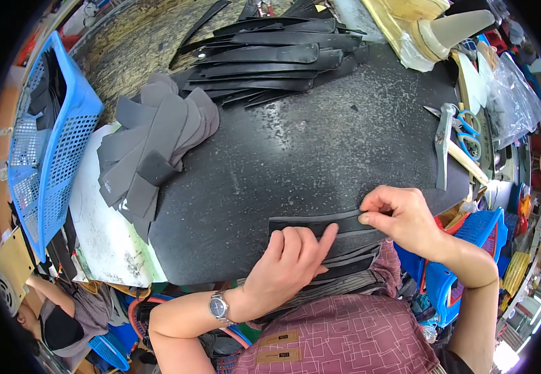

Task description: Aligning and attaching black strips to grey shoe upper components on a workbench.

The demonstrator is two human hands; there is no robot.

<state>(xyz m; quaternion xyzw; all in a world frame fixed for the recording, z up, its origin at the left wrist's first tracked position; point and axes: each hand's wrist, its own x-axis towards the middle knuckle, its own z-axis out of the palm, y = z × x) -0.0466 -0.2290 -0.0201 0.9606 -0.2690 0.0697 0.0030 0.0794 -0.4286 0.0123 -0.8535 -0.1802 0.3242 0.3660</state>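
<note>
A long black strip [304,222] of leather-like material lies along the near edge of the black work surface. My left hand [289,265], wearing a wristwatch, rests on its left part. The index finger is stretched out and pressing on the strip, the other fingers bent and the thumb apart. My right hand [404,221] pinches the strip's right part between thumb and forefinger. More dark strips [351,260] lie at the table edge just below, partly hidden by my left hand. A heap of curved black strips [270,56] lies at the back, with a pile of grey strips [158,134] to its left.
A hammer [445,140] and blue-handled scissors [470,134] lie at the right. Beyond them is a clear plastic bag [510,103]. A blue basket [64,137] stands at the left, another blue basket [463,262] below right. A person [71,318] sits at lower left.
</note>
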